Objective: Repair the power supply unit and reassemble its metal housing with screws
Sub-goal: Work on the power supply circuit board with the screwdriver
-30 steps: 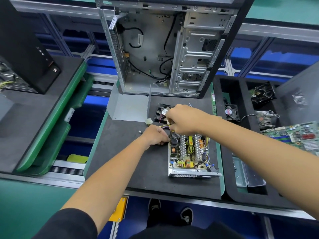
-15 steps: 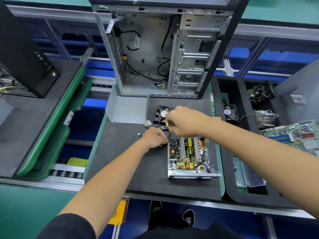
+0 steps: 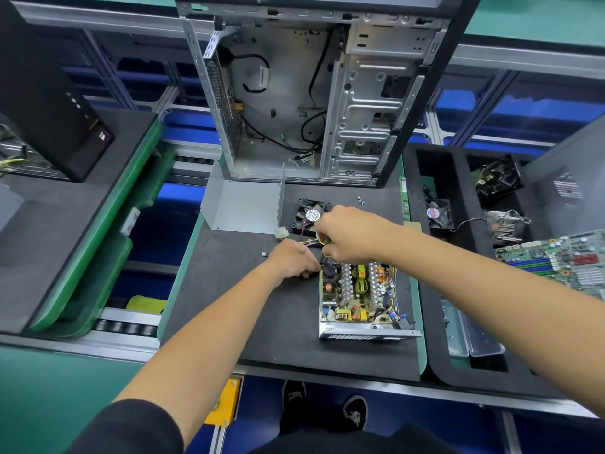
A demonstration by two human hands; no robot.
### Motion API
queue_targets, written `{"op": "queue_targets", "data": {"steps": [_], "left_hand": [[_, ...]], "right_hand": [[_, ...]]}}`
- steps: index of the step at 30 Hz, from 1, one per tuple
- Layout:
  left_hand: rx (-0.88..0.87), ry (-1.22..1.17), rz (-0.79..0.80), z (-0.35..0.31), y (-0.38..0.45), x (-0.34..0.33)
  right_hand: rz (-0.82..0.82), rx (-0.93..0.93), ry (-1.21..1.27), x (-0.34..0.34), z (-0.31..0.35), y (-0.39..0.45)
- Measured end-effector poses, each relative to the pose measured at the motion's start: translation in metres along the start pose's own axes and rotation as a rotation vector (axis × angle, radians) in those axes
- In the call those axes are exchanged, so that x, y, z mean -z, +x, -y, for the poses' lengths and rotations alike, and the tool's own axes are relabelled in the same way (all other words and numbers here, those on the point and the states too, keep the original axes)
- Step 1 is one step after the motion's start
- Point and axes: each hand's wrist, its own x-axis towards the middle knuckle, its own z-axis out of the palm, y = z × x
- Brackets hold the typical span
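Observation:
The open power supply unit [image 3: 358, 298] lies on the black mat, its circuit board with coils and heat sinks exposed. Its grey metal cover [image 3: 244, 208] rests behind it to the left. My left hand [image 3: 293, 258] grips the unit's far left corner. My right hand [image 3: 350, 234] pinches the yellow and black wire bundle [image 3: 314, 242] at the unit's far edge. A black cooling fan [image 3: 309, 216] lies just behind my right hand, partly hidden by it. A white connector [image 3: 281, 232] sits at the wires' end. Two small screws [image 3: 360, 200] lie behind.
An open computer case [image 3: 311, 93] stands upright at the back of the mat [image 3: 229, 306]. A black foam tray [image 3: 458, 362] on the right holds fans, a heat sink and a motherboard [image 3: 563, 262]. A second black tower [image 3: 42, 93] stands at far left.
Both hands stay at the unit's far end; my right hand has shifted slightly on the wires. The camera view has moved a little.

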Motion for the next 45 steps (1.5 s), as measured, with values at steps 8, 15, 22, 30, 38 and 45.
{"op": "queue_targets", "data": {"steps": [8, 15, 22, 30, 38, 45], "left_hand": [[-0.004, 0.001, -0.007, 0.0015, 0.0006, -0.0007], [-0.002, 0.009, -0.010, 0.0017, 0.0015, -0.0007], [0.001, -0.001, -0.006, 0.0011, 0.0004, -0.0001], [0.011, -0.007, -0.008, 0.0016, 0.0023, 0.0002], [-0.009, -0.009, 0.007, 0.0028, 0.0019, 0.0009], [-0.014, 0.000, 0.000, 0.0023, 0.0017, 0.0003]], "right_hand": [[-0.008, 0.028, -0.025, -0.0006, 0.0057, -0.0019], [-0.016, 0.003, -0.024, 0.0005, 0.0033, -0.0011], [-0.004, -0.007, -0.017, 0.0003, 0.0037, 0.0010], [-0.013, 0.050, -0.058, -0.0031, 0.0061, -0.0013], [-0.036, 0.055, -0.047, -0.0022, 0.0042, -0.0030], [-0.018, 0.020, -0.052, -0.0021, 0.0027, -0.0006]]}}
